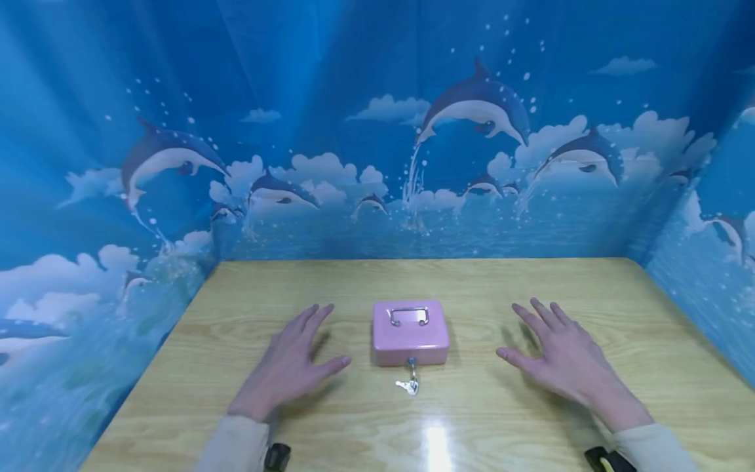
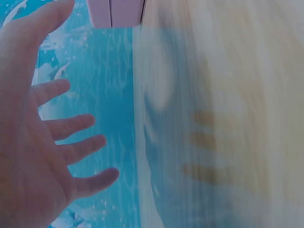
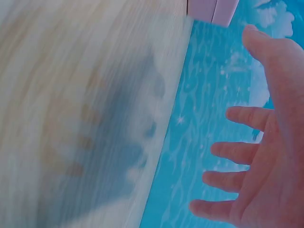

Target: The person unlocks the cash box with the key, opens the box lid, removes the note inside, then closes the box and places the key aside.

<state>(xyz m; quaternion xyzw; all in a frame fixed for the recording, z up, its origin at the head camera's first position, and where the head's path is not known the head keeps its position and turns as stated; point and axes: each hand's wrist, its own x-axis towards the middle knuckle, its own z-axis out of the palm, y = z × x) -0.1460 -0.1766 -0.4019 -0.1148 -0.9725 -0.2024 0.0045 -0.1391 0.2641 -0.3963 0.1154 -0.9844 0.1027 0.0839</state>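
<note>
A pink metal cash box (image 1: pixel 410 333) with its lid down sits on the wooden table. On its lid lies a silver wire handle (image 1: pixel 409 316). A key is in the lock at its front, and a ring hangs from it with another silver key (image 1: pixel 408 386). To the left of the box, my left hand (image 1: pixel 289 367) is held above the table, fingers spread, holding nothing. My right hand (image 1: pixel 569 364) hovers on the other side, fingers likewise spread, farther from the box. In both wrist views only a corner of the pink box (image 2: pixel 116 12) shows at the top.
The light wooden table (image 1: pixel 472 426) reaches back to a blue curtain (image 1: pixel 330 131) printed with dolphins and clouds, which also hangs along the left and right sides. A bright reflection lies on the tabletop near the front. Dark wrist straps (image 1: pixel 277 457) show at the sleeves.
</note>
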